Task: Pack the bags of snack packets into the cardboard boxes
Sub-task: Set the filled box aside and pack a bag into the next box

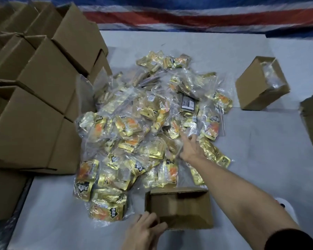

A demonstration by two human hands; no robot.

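A big heap of clear plastic bags filled with gold and orange snack packets (146,127) covers the middle of the grey surface. An open, empty cardboard box (181,207) stands at the near edge of the heap. My left hand (144,231) grips the box's near left corner, fingers curled over its rim. My right hand (191,147) reaches out over the heap with fingers extended, touching the bags on the heap's right side and holding nothing.
Stacked open cardboard boxes (34,87) line the left side. A box with a bag inside (260,83) lies tipped at the right, and another box (312,121) is cut off by the right edge. A striped red, white and blue tarp (188,15) lies beyond.
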